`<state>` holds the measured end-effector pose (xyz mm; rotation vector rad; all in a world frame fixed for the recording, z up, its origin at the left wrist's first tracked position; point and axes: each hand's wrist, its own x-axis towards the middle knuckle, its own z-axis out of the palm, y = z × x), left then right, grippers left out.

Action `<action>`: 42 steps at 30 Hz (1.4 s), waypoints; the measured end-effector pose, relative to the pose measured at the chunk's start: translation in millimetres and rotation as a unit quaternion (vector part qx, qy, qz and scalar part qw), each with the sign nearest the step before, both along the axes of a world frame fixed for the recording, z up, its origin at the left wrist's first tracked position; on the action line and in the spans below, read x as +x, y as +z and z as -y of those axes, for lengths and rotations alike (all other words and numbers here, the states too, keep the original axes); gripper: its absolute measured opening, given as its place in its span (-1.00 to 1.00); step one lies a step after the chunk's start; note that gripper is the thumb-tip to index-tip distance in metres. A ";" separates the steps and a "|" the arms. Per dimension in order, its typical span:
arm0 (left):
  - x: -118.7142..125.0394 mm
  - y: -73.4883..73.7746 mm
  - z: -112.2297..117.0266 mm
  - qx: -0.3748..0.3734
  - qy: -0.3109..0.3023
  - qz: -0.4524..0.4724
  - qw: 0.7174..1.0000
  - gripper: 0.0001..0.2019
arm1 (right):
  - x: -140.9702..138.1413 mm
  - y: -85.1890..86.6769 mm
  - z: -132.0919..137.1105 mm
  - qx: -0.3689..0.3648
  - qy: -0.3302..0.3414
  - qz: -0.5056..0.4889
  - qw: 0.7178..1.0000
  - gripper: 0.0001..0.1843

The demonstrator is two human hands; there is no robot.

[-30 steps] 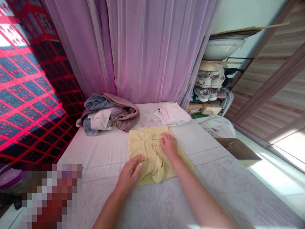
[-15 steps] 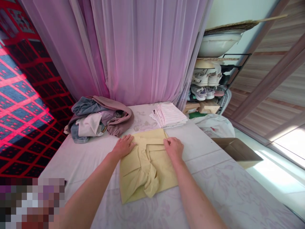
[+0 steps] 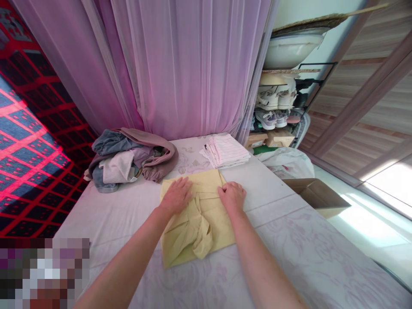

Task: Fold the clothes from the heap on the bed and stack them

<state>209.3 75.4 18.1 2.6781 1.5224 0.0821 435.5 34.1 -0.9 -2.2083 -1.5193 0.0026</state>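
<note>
A pale yellow shirt (image 3: pixel 196 229) lies partly folded on the white floral bedsheet (image 3: pixel 289 253), sleeves bunched at its lower middle. My left hand (image 3: pixel 177 195) rests flat on the shirt's upper left part, fingers stretched out. At the shirt's upper right edge my right hand (image 3: pixel 232 195) sits with its fingers curled down onto the cloth; whether they pinch the fabric is unclear.
A heap of grey, beige and mauve clothes (image 3: pixel 128 156) lies at the back left. A folded white striped stack (image 3: pixel 225 151) sits behind the shirt. Pink curtains (image 3: pixel 180 68) hang at the back. A shoe rack (image 3: pixel 280 107) and a cardboard box (image 3: pixel 317 195) stand on the right.
My left hand moved from the shirt's lower left up to its top left and now lies flat on it. The right side has been folded over. My right hand stays near the upper right.
</note>
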 end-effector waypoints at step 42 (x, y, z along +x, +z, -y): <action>-12.1 -21.2 107.5 0.025 -0.039 0.074 0.996 -0.42 | 49.5 21.0 79.6 -0.035 0.393 -0.258 0.882 -0.69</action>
